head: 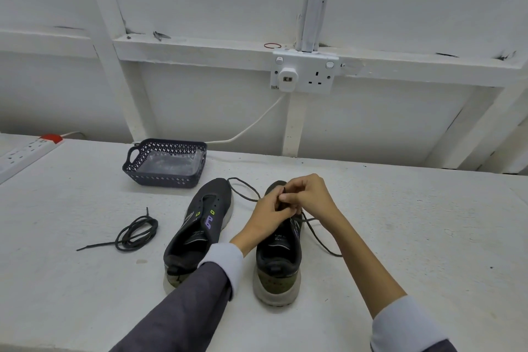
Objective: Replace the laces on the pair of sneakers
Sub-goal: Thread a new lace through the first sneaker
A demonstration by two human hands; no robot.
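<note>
Two dark sneakers stand side by side on the white table, heels toward me. The left sneaker [200, 226] has bare eyelets and no lace. Over the front of the right sneaker [278, 260] my left hand [267, 216] and my right hand [307, 194] meet, both pinching a dark lace [317, 233]. One end of that lace loops toward the left sneaker's toe; the other trails right across the table. A second dark lace [134, 233] lies coiled on the table at the left, apart from both hands.
A dark perforated basket [165, 177] lined with clear plastic stands behind the left sneaker. A white power strip [25, 154] lies at the far left edge. A wall socket [304, 73] with a white cable hangs above the table's back edge.
</note>
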